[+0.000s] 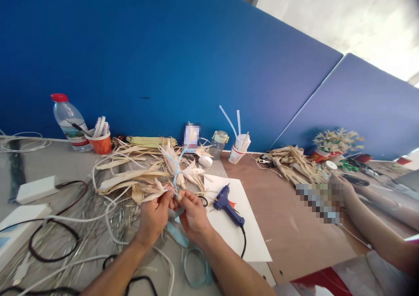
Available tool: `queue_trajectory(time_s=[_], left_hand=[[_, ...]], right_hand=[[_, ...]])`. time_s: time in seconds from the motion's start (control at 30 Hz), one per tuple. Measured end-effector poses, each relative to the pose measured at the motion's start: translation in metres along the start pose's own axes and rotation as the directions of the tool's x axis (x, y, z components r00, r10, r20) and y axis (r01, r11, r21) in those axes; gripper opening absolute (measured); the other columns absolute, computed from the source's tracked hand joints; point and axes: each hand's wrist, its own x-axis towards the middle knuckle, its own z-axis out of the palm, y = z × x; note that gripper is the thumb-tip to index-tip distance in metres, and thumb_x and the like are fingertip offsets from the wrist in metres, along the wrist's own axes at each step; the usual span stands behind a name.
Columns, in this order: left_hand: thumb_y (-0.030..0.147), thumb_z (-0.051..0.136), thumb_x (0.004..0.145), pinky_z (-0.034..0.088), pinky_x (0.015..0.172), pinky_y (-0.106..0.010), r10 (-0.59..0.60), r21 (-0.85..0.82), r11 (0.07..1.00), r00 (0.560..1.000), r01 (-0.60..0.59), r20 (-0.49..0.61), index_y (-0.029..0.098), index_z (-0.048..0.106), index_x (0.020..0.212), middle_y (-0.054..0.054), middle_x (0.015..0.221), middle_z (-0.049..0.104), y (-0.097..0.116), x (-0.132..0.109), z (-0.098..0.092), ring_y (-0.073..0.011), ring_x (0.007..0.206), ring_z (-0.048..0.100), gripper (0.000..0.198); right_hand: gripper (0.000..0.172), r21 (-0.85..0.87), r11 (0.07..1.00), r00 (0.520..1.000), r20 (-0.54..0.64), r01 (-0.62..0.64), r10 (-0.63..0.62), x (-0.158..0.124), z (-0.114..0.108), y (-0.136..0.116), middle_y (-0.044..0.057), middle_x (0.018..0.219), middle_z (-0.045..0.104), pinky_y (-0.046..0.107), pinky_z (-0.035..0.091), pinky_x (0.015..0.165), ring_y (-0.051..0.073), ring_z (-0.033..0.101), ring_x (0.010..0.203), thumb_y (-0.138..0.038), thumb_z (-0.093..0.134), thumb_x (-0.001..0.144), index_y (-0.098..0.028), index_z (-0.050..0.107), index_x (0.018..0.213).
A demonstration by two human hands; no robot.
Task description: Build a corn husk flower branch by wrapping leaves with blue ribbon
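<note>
My left hand (153, 215) and my right hand (193, 213) meet in front of me, both pinched on the foot of a husk-leaf sprig (178, 165) whose stem is wrapped in light blue ribbon. The sprig stands upright, with pale dried leaves fanning out at its top. A loose length of the light blue ribbon (196, 267) trails from my hands and curls on the table below my right wrist. A blue glue gun (227, 204) lies on a white sheet (238, 230) just right of my right hand.
Dried husk strips (131, 178) lie piled behind my hands. Black and white cables (52, 239) cross the table at left. A water bottle (68, 121), an orange cup (100, 141) and a cup of sticks (238, 147) line the blue partition. Another person's forearm (369, 226) rests at right.
</note>
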Motion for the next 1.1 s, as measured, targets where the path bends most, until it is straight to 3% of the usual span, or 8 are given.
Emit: queue_trajectory(time_s=[0.1,0.23,0.4,0.53,0.77,0.87,0.97,1.1], left_hand=[[0.033,0.06,0.075,0.041,0.052,-0.024,-0.027,-0.015,1.0,1.0,0.027,-0.005,0.018,0.06,0.067,0.004,0.051,0.052,-0.003,0.0,0.0,-0.0116,0.048,0.046,0.017],[0.036,0.059,0.077,0.041,0.052,-0.024,-0.169,-0.249,0.95,0.98,0.19,0.106,0.016,0.063,0.076,0.003,0.052,0.052,-0.008,0.001,0.0,-0.0119,0.05,0.047,0.02],[0.028,0.072,0.064,0.042,0.053,-0.024,-0.274,-0.386,0.862,0.942,0.329,0.193,0.016,0.061,0.077,0.003,0.061,0.057,-0.005,0.003,0.0,-0.0107,0.053,0.05,0.022],[0.031,0.073,0.062,0.041,0.051,-0.023,-0.267,-0.313,0.9,0.951,0.304,0.156,0.019,0.058,0.073,0.005,0.06,0.055,-0.002,0.004,-0.002,-0.0098,0.05,0.048,0.022],[0.03,0.067,0.068,0.043,0.061,-0.023,-0.059,0.029,0.998,0.998,0.059,-0.005,0.023,0.06,0.069,0.003,0.066,0.058,-0.006,0.003,-0.002,-0.0134,0.06,0.052,0.01],[0.032,0.066,0.069,0.041,0.057,-0.023,-0.11,-0.007,0.994,0.994,0.11,-0.003,0.022,0.061,0.072,0.004,0.063,0.057,-0.011,0.002,0.0,-0.0127,0.055,0.049,0.012],[0.037,0.065,0.07,0.04,0.054,-0.024,-0.225,-0.179,0.955,0.97,0.238,0.089,0.017,0.064,0.081,0.003,0.059,0.056,-0.017,0.002,0.002,-0.0121,0.052,0.048,0.022],[0.036,0.067,0.07,0.041,0.056,-0.023,-0.292,-0.248,0.915,0.946,0.319,0.142,0.015,0.067,0.086,0.001,0.064,0.06,-0.018,0.0,0.003,-0.0105,0.053,0.048,0.027]], right_hand=[[0.016,-0.01,1.0,1.0,0.01,-0.002,0.003,0.0,0.0,-0.001,-0.002,0.051,0.05,0.025,0.032,0.058,0.012,0.042,0.053,-0.027,0.064,0.071,-0.019,0.058,0.059],[0.019,-0.038,0.999,1.0,0.03,-0.001,0.002,0.003,-0.004,-0.003,-0.001,0.054,0.052,0.025,0.033,0.06,0.012,0.042,0.054,-0.029,0.065,0.072,-0.018,0.058,0.058],[0.017,-0.075,0.997,1.0,-0.022,0.01,-0.011,0.005,-0.011,-0.001,-0.001,0.053,0.054,0.025,0.032,0.058,0.012,0.042,0.054,-0.031,0.068,0.069,-0.018,0.06,0.061],[0.021,-0.1,0.995,1.0,-0.029,-0.001,-0.002,0.005,-0.012,0.003,-0.002,0.053,0.054,0.025,0.034,0.058,0.011,0.041,0.052,-0.035,0.07,0.067,-0.018,0.059,0.061],[0.018,-0.133,0.991,0.996,-0.091,0.002,-0.014,0.004,-0.011,0.004,-0.003,0.052,0.052,0.025,0.034,0.058,0.011,0.042,0.052,-0.032,0.069,0.066,-0.018,0.059,0.06],[0.019,-0.158,0.987,0.996,-0.085,0.006,-0.019,0.004,-0.01,0.005,-0.003,0.052,0.051,0.025,0.035,0.059,0.011,0.043,0.052,-0.033,0.068,0.067,-0.019,0.058,0.06],[0.022,-0.182,0.983,0.996,-0.075,0.028,-0.042,0.006,-0.011,0.003,-0.003,0.053,0.05,0.025,0.035,0.059,0.011,0.043,0.053,-0.035,0.065,0.07,-0.019,0.056,0.06],[0.02,-0.319,0.943,0.973,-0.168,0.096,-0.156,0.009,-0.015,-0.004,-0.005,0.053,0.045,0.024,0.032,0.056,0.01,0.039,0.052,-0.03,0.061,0.073,-0.018,0.053,0.059]])
